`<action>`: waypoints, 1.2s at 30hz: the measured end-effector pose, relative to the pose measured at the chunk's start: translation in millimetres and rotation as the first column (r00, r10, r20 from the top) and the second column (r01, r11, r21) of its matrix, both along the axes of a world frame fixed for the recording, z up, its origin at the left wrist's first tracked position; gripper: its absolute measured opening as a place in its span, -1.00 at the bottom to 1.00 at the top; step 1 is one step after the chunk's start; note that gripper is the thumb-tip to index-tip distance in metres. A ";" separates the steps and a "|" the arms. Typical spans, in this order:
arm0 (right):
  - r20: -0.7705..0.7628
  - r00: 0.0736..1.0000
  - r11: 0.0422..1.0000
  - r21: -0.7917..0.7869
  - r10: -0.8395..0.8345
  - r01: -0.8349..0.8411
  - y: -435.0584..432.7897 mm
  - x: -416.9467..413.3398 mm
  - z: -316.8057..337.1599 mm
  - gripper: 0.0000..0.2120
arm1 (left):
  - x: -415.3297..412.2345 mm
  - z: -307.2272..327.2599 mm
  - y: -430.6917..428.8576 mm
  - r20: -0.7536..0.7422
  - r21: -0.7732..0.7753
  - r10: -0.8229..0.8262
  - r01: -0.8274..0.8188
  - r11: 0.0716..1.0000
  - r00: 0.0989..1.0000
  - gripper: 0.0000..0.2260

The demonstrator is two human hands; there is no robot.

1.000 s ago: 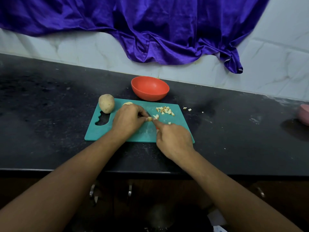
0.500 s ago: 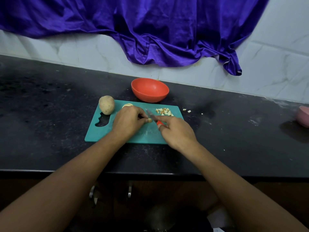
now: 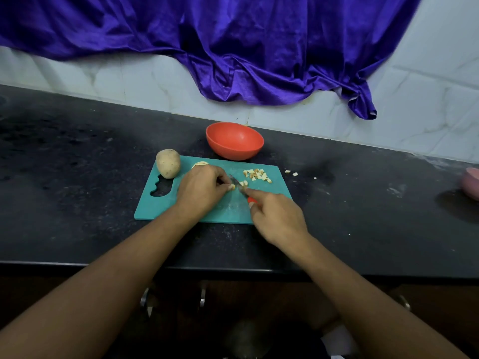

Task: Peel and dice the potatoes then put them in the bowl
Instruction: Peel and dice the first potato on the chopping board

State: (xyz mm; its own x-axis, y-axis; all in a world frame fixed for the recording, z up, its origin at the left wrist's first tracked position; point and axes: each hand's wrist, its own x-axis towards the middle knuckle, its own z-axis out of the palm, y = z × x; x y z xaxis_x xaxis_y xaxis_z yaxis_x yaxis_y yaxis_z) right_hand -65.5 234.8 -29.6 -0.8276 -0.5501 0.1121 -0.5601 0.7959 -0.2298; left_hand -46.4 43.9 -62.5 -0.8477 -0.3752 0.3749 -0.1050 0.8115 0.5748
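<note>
On the teal cutting board (image 3: 228, 213) my left hand (image 3: 201, 189) pinches a small potato piece (image 3: 231, 187) against the board. My right hand (image 3: 278, 218) grips a knife (image 3: 239, 186) with a red handle, forefinger along its back, blade down beside that piece. A heap of potato dice (image 3: 258, 174) lies at the board's far right. A whole unpeeled potato (image 3: 168, 163) rests on the board's far left corner. A peeled potato slice (image 3: 200, 164) shows just behind my left hand. The orange bowl (image 3: 234, 141) stands behind the board, and looks empty.
Two stray dice (image 3: 291, 172) lie on the black counter (image 3: 77, 177) right of the board. A pink bowl (image 3: 470, 182) sits at the far right edge. Purple cloth (image 3: 233, 47) hangs on the tiled wall behind. Cabinet handles (image 3: 202, 297) are below the counter's front edge.
My right hand drew the knife back toward me and pushed it forward again across the potato piece. My left hand stayed pinching the piece. The view shifted slightly.
</note>
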 end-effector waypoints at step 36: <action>0.010 1.000 0.996 -0.086 -0.001 0.002 -14.5 -2.6 9.2 -0.60 | 2.0 -1.0 -2.9 -0.033 0.114 0.006 -0.003 0.993 0.999 -0.81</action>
State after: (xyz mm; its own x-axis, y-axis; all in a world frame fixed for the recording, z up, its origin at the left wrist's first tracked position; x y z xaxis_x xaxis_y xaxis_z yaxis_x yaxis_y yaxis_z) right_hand -68.1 220.3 -20.3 -0.8298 -0.5372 0.1508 -0.5561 0.7740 -0.3029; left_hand -44.4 41.0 -63.5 -0.8336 -0.4210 0.3575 -0.0877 0.7400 0.6668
